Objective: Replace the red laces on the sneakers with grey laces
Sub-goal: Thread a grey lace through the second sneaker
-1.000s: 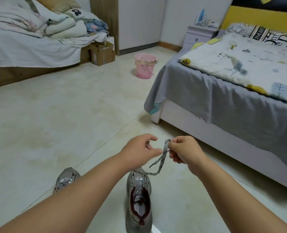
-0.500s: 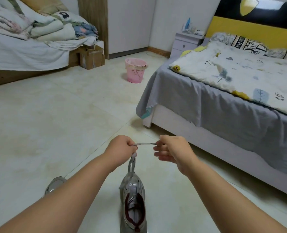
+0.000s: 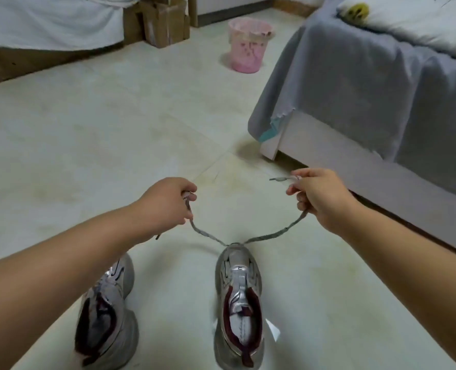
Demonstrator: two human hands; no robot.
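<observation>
Two silver sneakers with dark red lining stand on the floor, toes pointing away. The right sneaker (image 3: 238, 297) has a grey lace (image 3: 269, 236) running through its front eyelets, both ends stretched up and outward in a V. My left hand (image 3: 168, 201) grips the left end of the lace, and my right hand (image 3: 320, 196) grips the right end, whose tip sticks out past the fingers. The left sneaker (image 3: 106, 313) lies partly under my left forearm; no lace shows on it.
A bed with a grey sheet (image 3: 368, 84) fills the right side, its white frame corner (image 3: 272, 148) close to my right hand. A pink waste basket (image 3: 248, 45) stands further back, cardboard boxes (image 3: 162, 22) and another bed at the far left.
My hands were close together over the shoe and have pulled apart, drawing the lace ends out to both sides. The view has tipped downward, bringing both sneakers into sight.
</observation>
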